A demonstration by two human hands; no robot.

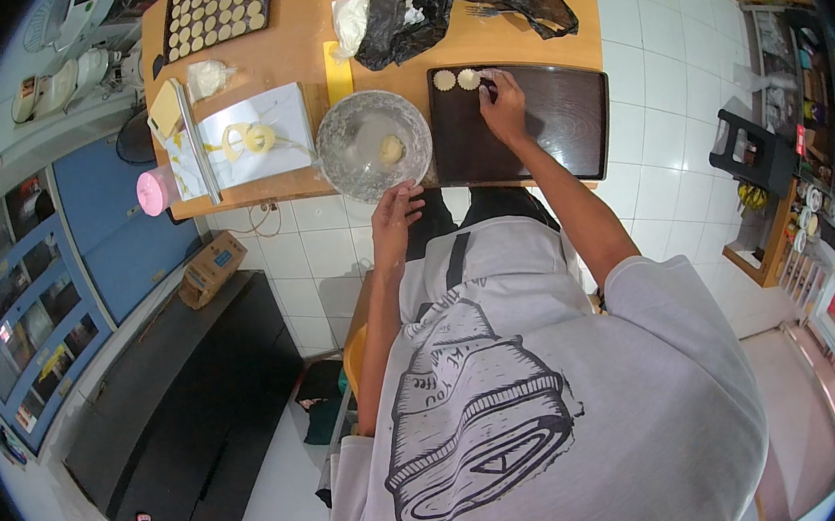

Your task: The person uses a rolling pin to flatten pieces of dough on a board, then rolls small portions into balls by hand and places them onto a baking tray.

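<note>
My right hand (504,110) reaches over the far left part of a dark baking tray (550,127). Its fingers are curled at a small pale dough round beside two scalloped dough rounds (444,80) in the tray's far left corner; the fingers partly hide it. My left hand (396,210) is at the near rim of a flour-dusted bowl (330,138), with fingers closed on the edge. Inside the bowl sits a lump of dough (391,150).
Left of the bowl, rolled dough scraps (248,140) lie on a white marbled board (286,122), with a long metal bar (197,146) along its left. A filled tray of dough rounds (218,16), black plastic bags (404,21) and a pink container (156,190) share the table.
</note>
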